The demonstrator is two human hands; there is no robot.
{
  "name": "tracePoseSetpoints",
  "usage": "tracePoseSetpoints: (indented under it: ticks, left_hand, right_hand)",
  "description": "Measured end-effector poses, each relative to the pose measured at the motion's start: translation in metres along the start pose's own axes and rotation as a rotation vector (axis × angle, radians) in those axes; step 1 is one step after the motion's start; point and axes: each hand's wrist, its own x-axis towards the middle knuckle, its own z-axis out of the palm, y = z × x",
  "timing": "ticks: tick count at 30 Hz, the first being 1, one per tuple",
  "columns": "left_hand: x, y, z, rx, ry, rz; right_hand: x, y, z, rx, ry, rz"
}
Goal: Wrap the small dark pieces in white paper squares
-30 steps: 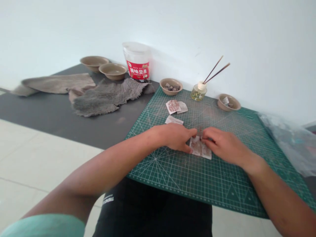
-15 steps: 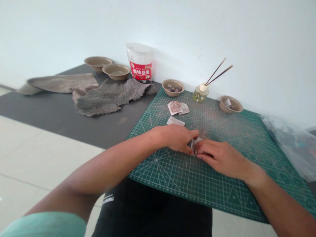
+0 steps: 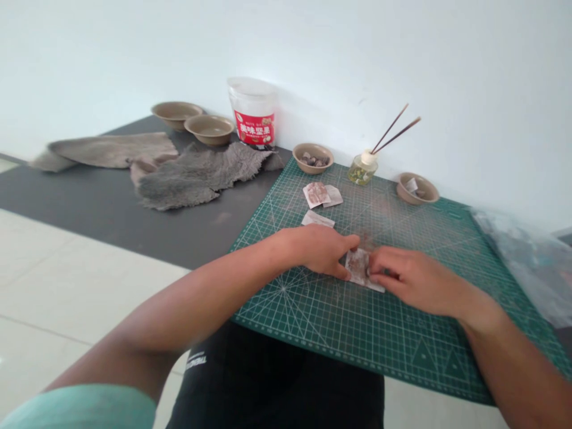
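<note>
A small white sheet with brown dust smeared over it lies on the green cutting mat. My left hand rests at the sheet's left end, its thumb and forefinger spread apart and pressing down on the edges. Over the right part of the sheet, my right hand has its fingers pinched together against the surface. What sits in that pinch is hidden by the fingertips. Just beyond my left wrist lie another white sheet and a brown-stained one, which overlaps a third.
A bowl of brown lumps, a reed diffuser and a bowl with scraps line the wall. Leftward are two tan bowls, a nut pouch and grey cloths. A clear plastic bag lies right.
My right hand has slid to the right along the sheet, so more of its dusty face shows. My left hand stays in place.
</note>
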Motion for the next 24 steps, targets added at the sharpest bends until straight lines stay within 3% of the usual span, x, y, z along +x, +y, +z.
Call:
tracePoseSetpoints:
  ticks: [2,5,9,11,14,17,20,24]
  left_hand:
    - [0.000,0.000,0.000,-0.010,-0.003,0.002]
    - [0.001,-0.001,0.001,-0.020,0.010,-0.014]
    - [0.002,-0.002,0.003,-0.027,0.020,0.008]
    - [0.002,-0.002,0.004,-0.035,0.029,0.011]
    - [0.002,-0.003,0.006,-0.047,0.063,-0.014]
    - [0.002,-0.005,0.006,-0.063,0.096,-0.009]
    - [0.003,-0.007,0.002,-0.120,0.114,0.018]
    - [0.003,-0.002,-0.002,-0.230,0.191,0.059]
  right_hand:
    - [0.001,-0.001,0.001,0.017,0.005,-0.056]
    - [0.003,0.001,-0.001,-0.115,0.141,0.080]
    - [0.000,0.000,-0.004,-0.035,-0.004,0.016]
    - [-0.001,-0.004,-0.003,0.048,0.004,-0.033]
    - [-0.002,-0.005,0.000,0.222,0.217,0.020]
    - [-0.003,-0.001,0.004,0.581,0.430,0.040]
    - [-0.004,0.004,0.008,0.905,0.557,0.019]
    - [-0.003,0.007,0.008,1.014,0.675,0.084]
